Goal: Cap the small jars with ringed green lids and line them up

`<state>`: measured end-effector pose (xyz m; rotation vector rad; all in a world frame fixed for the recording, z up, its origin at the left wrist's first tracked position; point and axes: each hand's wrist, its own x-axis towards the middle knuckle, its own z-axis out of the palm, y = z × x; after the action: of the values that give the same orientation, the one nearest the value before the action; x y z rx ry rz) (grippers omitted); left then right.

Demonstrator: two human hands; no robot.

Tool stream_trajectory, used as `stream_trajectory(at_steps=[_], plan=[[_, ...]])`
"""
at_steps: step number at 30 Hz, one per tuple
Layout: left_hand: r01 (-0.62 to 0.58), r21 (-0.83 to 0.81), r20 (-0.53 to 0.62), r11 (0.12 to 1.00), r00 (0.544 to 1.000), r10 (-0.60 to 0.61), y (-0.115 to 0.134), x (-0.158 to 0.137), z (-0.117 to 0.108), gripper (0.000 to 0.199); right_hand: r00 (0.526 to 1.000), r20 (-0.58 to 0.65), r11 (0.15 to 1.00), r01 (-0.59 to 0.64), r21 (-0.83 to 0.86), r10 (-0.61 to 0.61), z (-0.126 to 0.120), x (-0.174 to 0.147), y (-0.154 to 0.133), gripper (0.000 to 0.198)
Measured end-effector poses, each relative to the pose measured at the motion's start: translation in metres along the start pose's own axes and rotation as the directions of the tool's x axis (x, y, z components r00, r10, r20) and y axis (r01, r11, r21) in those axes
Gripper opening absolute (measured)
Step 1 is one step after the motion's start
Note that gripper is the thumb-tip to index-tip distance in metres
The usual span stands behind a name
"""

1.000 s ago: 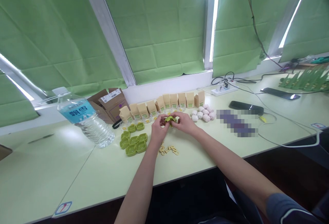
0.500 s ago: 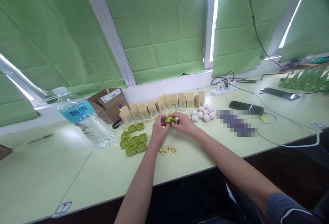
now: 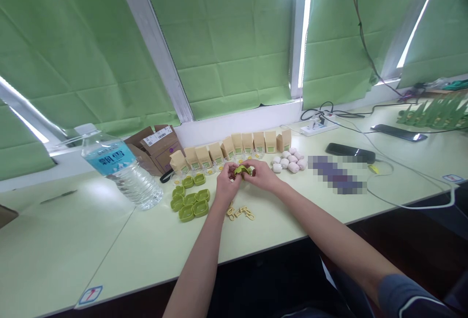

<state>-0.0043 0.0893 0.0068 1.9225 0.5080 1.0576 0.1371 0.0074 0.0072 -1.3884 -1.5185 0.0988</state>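
Note:
Between both hands is a small green plastic piece (image 3: 242, 169), in the same green as the cups on the table; the fingers partly cover it. My left hand (image 3: 228, 182) pinches its left side, and my right hand (image 3: 261, 176) grips the right side. Left of my hands sit several small green square cups (image 3: 190, 199) in a cluster. Pale yellow plastic clips or rings (image 3: 244, 212) lie just below my wrists. To the right is a pile of whitish rounded pieces (image 3: 291, 160). Several small kraft-paper boxes (image 3: 237, 143) stand in a row behind.
A large water bottle (image 3: 122, 172) and an open cardboard box (image 3: 158, 152) stand on the left. At right are a black phone (image 3: 350, 153), another dark flat device (image 3: 398, 133), a white power strip (image 3: 319, 126) and loose cables. A thin pen-like object (image 3: 58, 196) lies far left.
Almost nothing differs. Both hands stay in place around the green piece, which appears very slightly turned between the fingers.

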Motion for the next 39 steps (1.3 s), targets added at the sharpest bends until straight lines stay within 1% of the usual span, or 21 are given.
stream_trajectory(at_steps=[14, 25, 30, 35, 37, 39], plan=[[0.014, 0.033, 0.003, 0.999, 1.000, -0.014, 0.004, -0.002, -0.001, 0.020, 0.999, 0.035, 0.999, -0.039, 0.017, 0.038, -0.001, 0.000, -0.001, 0.025], [-0.006, 0.018, -0.004, 1.000, 1.000, 0.006, 0.001, -0.002, 0.000, 0.019, 1.000, 0.019, 1.000, -0.014, -0.005, 0.014, -0.001, -0.001, -0.001, 0.020], [-0.025, -0.005, 0.025, 1.000, 0.999, 0.025, 0.003, -0.002, -0.001, 0.026, 0.999, -0.012, 0.999, -0.046, -0.003, 0.046, -0.001, 0.000, 0.002, 0.024], [-0.103, 0.069, 0.084, 0.992, 0.992, 0.097, 0.010, -0.004, -0.001, 0.037, 0.991, -0.085, 0.995, -0.104, -0.008, 0.103, -0.004, 0.001, 0.006, 0.026], [-0.112, 0.088, 0.106, 0.990, 0.989, 0.102, 0.011, -0.005, -0.001, 0.042, 0.990, -0.087, 0.994, -0.110, -0.005, 0.109, -0.005, 0.001, 0.006, 0.025], [-0.115, 0.106, 0.104, 0.988, 0.989, 0.104, 0.011, -0.005, -0.001, 0.044, 0.991, -0.071, 0.993, -0.115, -0.006, 0.114, -0.005, 0.000, 0.005, 0.025]])
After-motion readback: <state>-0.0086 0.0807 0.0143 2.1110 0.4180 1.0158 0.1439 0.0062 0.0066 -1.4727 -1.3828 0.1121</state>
